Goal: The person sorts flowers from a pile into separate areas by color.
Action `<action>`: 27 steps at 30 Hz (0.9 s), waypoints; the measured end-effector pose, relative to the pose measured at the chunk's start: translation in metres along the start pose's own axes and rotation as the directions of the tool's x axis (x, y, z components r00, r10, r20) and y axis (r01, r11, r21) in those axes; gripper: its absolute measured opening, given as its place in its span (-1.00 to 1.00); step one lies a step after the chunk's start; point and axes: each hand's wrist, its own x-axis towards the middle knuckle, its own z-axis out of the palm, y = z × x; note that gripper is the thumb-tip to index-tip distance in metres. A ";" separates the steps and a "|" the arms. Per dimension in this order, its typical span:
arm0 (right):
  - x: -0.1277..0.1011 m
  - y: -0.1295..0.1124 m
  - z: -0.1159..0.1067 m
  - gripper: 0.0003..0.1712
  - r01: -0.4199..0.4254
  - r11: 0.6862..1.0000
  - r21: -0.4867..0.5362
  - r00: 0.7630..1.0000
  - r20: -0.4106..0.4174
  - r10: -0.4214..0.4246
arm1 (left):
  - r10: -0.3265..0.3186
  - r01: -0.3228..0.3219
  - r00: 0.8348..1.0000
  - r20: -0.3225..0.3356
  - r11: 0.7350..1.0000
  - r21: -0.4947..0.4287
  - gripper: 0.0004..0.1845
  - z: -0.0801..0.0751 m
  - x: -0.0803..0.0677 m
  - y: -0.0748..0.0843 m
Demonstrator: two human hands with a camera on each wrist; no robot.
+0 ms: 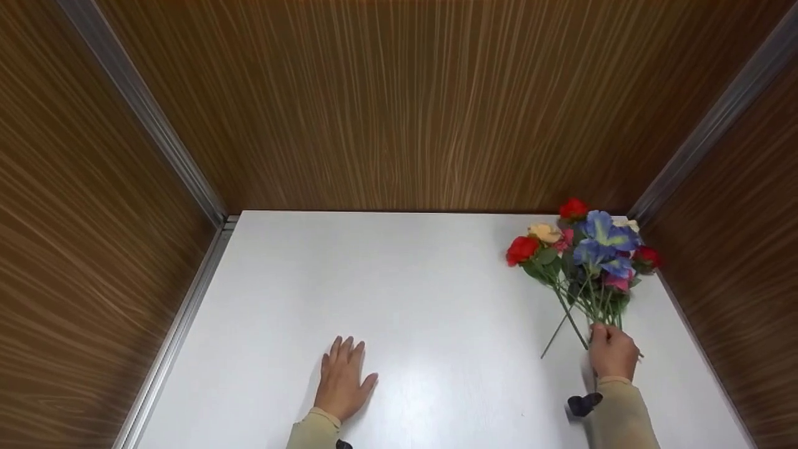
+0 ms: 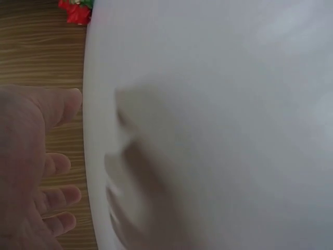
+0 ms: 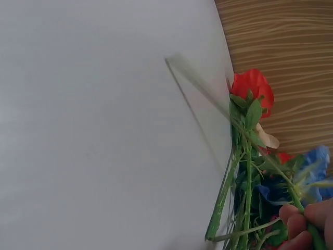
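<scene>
Head view: we see a white surface (image 1: 436, 299) boxed in by wood-grain walls (image 1: 399, 100) at the back and both sides. The left hand (image 1: 343, 379) lies flat on the surface near the front edge, fingers straight and spread, holding nothing. The right hand (image 1: 612, 350) sits well apart from it, far right, fingers curled round the stems of a bunch of artificial flowers (image 1: 586, 252). The bunch lies in the back right corner of the surface, heads pointing toward the back wall: red, blue, pink and cream blooms. One thin stem (image 1: 557, 335) splays out to the left of the grip. Beige sleeves on both arms; a dark strap (image 1: 583, 404) shows at the right wrist.

Left wrist view: blurry. The left hand (image 2: 31, 172) has its fingers stretched out, nothing in it, against the white surface (image 2: 218, 104). A bit of red bloom (image 2: 77, 10) shows at the top left corner.

Right wrist view: the fingertips (image 3: 304, 221) of the right hand pinch green stems at the bottom right. We make out a red flower (image 3: 254, 88), a blue one (image 3: 312, 166) and leaves, lying over the edge of the white surface (image 3: 104, 130) next to the wood-grain wall (image 3: 281, 36).
</scene>
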 end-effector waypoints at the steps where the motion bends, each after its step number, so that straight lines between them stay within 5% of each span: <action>1: 0.000 0.000 0.001 -0.58 -0.011 1.000 0.006 1.000 0.002 0.011 | -0.002 0.002 1.000 0.003 1.000 0.000 -0.27 0.000 0.000 0.000; 12: -0.001 -0.001 0.002 -0.56 -0.067 0.992 0.104 0.998 -0.008 0.068 | -0.014 0.014 1.000 0.020 1.000 0.000 -0.34 0.005 -0.001 0.001; 27: 0.001 -0.001 0.005 -0.68 -0.009 0.968 0.251 0.983 -0.177 0.055 | -0.030 0.030 0.999 0.016 0.999 0.021 -0.38 0.005 -0.002 0.006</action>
